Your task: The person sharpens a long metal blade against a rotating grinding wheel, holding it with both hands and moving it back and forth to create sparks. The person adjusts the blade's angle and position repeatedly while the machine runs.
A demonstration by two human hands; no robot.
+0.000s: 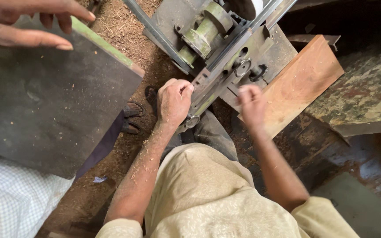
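My left hand [174, 101] is closed around the lower end of a slanted grey metal bar [217, 77] on a green and grey machine [208, 28]. Sawdust clings to that forearm. My right hand [252, 106] is blurred by motion. It hovers at the left end of a reddish-brown wooden board [303, 83], just below a black knob [242, 67] on the machine. Whether it grips the board is unclear.
Another person's hand [23, 22] at the top left holds a large dark panel with a green edge [54, 101]. Their checked shirt [14, 198] fills the bottom left. A sandalled foot [132, 118] stands on the sawdust-covered ground [124, 31]. Worn, stained metal surfaces [367, 92] lie to the right.
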